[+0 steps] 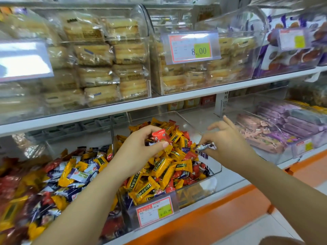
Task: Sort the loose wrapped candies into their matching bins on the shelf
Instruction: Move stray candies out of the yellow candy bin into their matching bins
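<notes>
A clear plastic bin on the lower shelf holds a heap of wrapped candies, mostly yellow with red and dark blue ones mixed in. My left hand hovers over the heap and holds a red wrapped candy, with others partly hidden in the palm. My right hand pinches a dark blue and silver candy between thumb and finger, just above the bin's right side. To the left, a second clear bin holds mixed yellow, blue, white and red candies.
A price tag hangs on the centre bin's front. To the right, a bin holds pink and purple bars. The upper shelf carries clear bins of wrapped cakes and a price tag. An orange shelf edge runs below.
</notes>
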`<control>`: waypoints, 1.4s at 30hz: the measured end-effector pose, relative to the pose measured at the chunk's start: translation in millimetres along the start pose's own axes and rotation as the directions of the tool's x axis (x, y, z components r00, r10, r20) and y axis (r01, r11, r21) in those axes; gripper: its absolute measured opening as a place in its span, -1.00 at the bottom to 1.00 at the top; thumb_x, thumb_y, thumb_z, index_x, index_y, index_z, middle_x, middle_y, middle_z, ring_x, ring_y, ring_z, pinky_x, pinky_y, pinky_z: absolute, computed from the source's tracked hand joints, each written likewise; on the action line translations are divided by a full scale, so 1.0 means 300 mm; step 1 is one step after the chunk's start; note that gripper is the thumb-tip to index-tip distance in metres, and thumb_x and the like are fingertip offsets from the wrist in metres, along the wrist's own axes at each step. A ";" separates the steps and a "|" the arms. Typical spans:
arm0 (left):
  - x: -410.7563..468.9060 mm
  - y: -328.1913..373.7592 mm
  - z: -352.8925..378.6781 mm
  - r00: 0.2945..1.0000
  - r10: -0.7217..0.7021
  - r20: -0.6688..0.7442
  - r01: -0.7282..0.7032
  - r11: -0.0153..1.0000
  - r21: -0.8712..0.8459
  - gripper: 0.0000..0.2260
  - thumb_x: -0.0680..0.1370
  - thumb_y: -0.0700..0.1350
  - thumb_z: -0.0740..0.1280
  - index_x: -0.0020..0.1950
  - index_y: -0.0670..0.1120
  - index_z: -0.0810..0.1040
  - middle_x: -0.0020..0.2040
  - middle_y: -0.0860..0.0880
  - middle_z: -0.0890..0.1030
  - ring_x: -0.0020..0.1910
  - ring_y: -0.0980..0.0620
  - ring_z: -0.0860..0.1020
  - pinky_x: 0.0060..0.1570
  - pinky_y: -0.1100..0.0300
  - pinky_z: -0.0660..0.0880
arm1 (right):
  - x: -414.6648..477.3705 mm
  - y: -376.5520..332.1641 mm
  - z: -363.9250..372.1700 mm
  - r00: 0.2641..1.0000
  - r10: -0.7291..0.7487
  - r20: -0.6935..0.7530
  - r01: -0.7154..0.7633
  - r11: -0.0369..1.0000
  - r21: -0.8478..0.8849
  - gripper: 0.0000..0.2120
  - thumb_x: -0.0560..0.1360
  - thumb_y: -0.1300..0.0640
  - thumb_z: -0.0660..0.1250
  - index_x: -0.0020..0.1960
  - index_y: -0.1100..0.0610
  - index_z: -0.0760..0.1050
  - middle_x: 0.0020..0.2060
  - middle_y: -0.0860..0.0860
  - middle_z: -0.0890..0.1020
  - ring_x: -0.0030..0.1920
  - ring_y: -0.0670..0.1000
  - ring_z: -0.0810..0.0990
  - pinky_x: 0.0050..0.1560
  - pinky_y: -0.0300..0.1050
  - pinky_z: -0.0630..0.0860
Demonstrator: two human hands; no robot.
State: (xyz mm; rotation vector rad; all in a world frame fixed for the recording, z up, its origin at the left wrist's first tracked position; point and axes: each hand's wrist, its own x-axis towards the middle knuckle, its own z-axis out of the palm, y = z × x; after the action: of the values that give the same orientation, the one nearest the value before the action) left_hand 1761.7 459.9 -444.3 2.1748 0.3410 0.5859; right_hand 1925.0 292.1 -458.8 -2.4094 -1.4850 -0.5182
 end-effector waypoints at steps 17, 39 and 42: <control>-0.470 -0.182 -0.434 0.887 -0.318 -0.335 0.188 0.911 -0.366 -0.90 0.52 -0.12 0.37 -0.11 0.09 0.59 -0.23 0.09 0.60 -0.20 0.17 0.58 -0.20 0.25 0.53 | 0.143 -0.727 0.051 0.994 -0.032 0.101 -0.041 0.760 0.649 -0.74 0.45 0.17 0.43 0.14 0.10 0.57 -0.09 -0.02 0.58 -0.16 -0.12 0.56 -0.15 -0.38 0.44; -0.536 -0.249 -0.541 0.826 -0.443 -0.348 0.192 0.802 -0.565 -0.82 0.55 -0.15 0.33 0.15 0.00 0.54 0.09 -0.13 0.62 0.06 -0.02 0.63 0.04 0.12 0.58 | 0.160 -1.007 0.140 0.996 -0.063 0.055 -0.025 0.400 0.916 -0.85 0.40 0.16 0.47 -0.21 0.00 0.51 -0.22 -0.10 0.60 -0.16 -0.13 0.57 -0.09 -0.29 0.50; -0.572 -0.265 -0.584 0.761 -0.339 -0.554 0.244 0.939 -0.240 -0.84 0.56 -0.13 0.33 0.10 0.08 0.53 0.02 -0.01 0.63 -0.04 0.08 0.62 -0.10 0.26 0.57 | 0.168 -0.989 0.143 0.999 0.041 0.030 -0.045 0.437 0.898 -0.84 0.42 0.18 0.45 -0.19 0.01 0.48 -0.20 -0.10 0.59 -0.15 -0.08 0.57 -0.15 -0.32 0.48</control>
State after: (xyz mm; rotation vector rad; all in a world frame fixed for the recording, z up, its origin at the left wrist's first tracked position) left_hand 1521.1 550.6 -462.3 1.6926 0.9232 1.0653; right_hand 1686.9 480.7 -465.0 -1.5283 -1.1986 0.2944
